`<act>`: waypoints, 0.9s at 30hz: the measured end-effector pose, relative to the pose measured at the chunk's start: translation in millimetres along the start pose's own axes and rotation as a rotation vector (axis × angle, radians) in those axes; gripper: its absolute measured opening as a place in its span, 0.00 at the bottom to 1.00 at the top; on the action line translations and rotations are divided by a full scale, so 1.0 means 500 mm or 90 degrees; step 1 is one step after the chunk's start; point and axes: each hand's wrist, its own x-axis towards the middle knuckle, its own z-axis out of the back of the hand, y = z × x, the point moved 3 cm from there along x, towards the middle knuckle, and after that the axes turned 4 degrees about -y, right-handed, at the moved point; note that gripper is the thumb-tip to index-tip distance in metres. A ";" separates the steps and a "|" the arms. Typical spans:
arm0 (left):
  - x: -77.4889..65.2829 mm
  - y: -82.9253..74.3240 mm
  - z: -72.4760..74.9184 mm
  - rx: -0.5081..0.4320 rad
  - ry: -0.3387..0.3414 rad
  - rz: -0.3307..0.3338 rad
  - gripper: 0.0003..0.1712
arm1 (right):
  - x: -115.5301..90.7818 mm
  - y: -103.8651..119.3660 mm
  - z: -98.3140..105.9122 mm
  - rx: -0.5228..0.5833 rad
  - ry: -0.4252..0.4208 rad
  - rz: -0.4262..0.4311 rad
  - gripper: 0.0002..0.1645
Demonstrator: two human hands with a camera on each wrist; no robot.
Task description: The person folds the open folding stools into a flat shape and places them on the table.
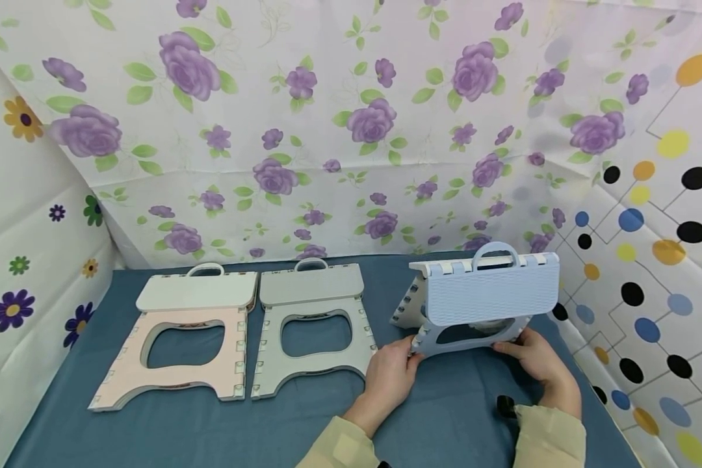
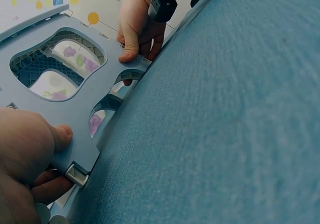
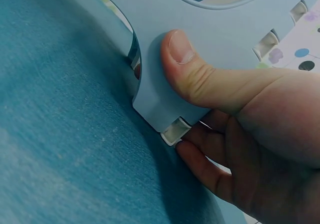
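A blue folding step stool [image 1: 491, 292], partly unfolded, stands at the right of the cloth with its handle loop up. My left hand [image 1: 390, 370] grips the lower left corner of its front leg panel, thumb on the face and fingers behind. The panel's lower right corner is pinched by my right hand [image 1: 535, 357]; in the right wrist view its thumb [image 3: 187, 64] presses the blue face. Both hands and the panel's oval opening show in the left wrist view. Left of the blue stool lie a grey-green folded stool [image 1: 312, 286] and a pink folded stool [image 1: 195, 377].
A blue cloth [image 1: 169, 435] covers the table. Behind it hangs a curtain [image 1: 327, 130] with purple flowers. A dotted sheet [image 1: 649, 260] rises close by the right arm, and a daisy-patterned sheet [image 1: 35, 260] closes the left side.
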 end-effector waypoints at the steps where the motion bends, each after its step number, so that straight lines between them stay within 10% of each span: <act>1: -0.001 -0.001 0.001 0.002 -0.001 -0.001 0.10 | 0.000 0.000 -0.001 -0.004 0.000 0.002 0.32; 27: -0.006 0.002 0.000 -0.004 0.004 0.028 0.06 | 0.007 -0.004 -0.003 0.003 0.019 -0.014 0.34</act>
